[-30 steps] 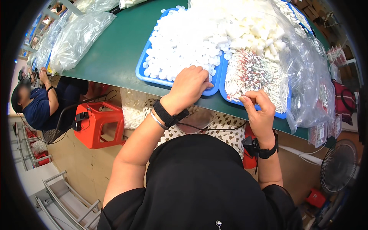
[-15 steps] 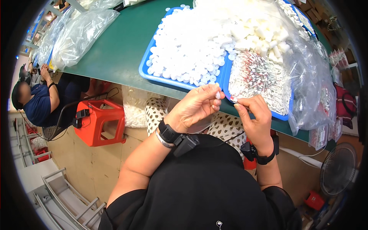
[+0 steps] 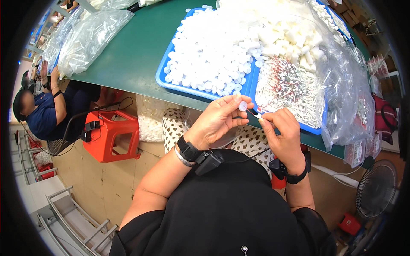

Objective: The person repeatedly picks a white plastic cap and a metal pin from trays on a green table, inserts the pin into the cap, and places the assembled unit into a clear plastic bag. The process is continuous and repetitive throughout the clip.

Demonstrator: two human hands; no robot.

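Note:
Between the thumb and fingers of my left hand point(image 3: 220, 119) is a small round translucent white cap point(image 3: 242, 106). My right hand point(image 3: 282, 132) pinches a thin white stick with a red tip point(image 3: 258, 114), its red end pointing at the cap. Both hands hover just off the table's front edge, close together. Behind my left hand a blue tray point(image 3: 160, 79) is heaped with white caps point(image 3: 209, 51). Beyond my right hand, a second blue tray point(image 3: 316, 129) holds many white sticks with red tips point(image 3: 290, 87). Whether the stick touches the cap cannot be made out.
White foam-like cylinders point(image 3: 294, 36) are piled behind the sticks. Clear plastic bags point(image 3: 346, 85) lie at the right, another bag point(image 3: 92, 38) at the far left of the green table point(image 3: 115, 64). A red stool point(image 3: 112, 136), a seated person point(image 3: 47, 106) and a fan point(image 3: 376, 187) are nearby.
The cap in my left hand has turned to show its round face. My right hand has shifted slightly down and left, with the stick now showing. The seated person's hands have risen.

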